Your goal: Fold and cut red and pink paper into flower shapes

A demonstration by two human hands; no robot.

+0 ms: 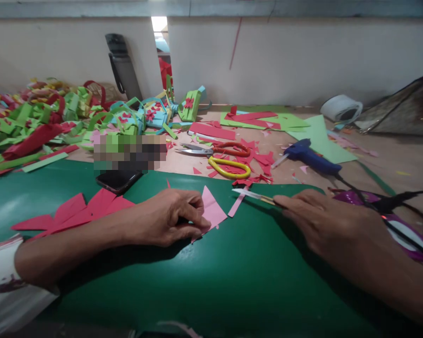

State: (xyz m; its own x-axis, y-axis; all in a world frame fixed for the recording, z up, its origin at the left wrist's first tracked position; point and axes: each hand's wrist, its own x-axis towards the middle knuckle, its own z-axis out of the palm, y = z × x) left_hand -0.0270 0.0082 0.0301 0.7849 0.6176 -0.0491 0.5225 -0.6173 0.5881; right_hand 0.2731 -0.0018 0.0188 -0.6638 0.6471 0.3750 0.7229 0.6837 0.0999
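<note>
So the left hand has its thumb and fingers bunched tight on the left part of a piece of pink paper, which lies on the green mat near the middle, with a pointed corner poking up and another out to the right. The right hand is narrow too, gripping a slim knife-like tool by its end. It's a little blurry there, so take "knife" as my best read. The tip points left, toward the pink paper but apart from it, and right by the top of a narrow pink strip.

Behind the left forearm there's a red paper flower shape, partly covered by the arm, and a dark phone near the mat's back edge. Further back on the tabletop sit scissors with one red and one yellow handle loop, blades pointing left, next to a bunch of red scraps. A blue glue gun lies to the right, its near end touching or overlapping some pale green paper. Big heap of colourful papercraft at far left, grey bottle upright-ish behind it.
</note>
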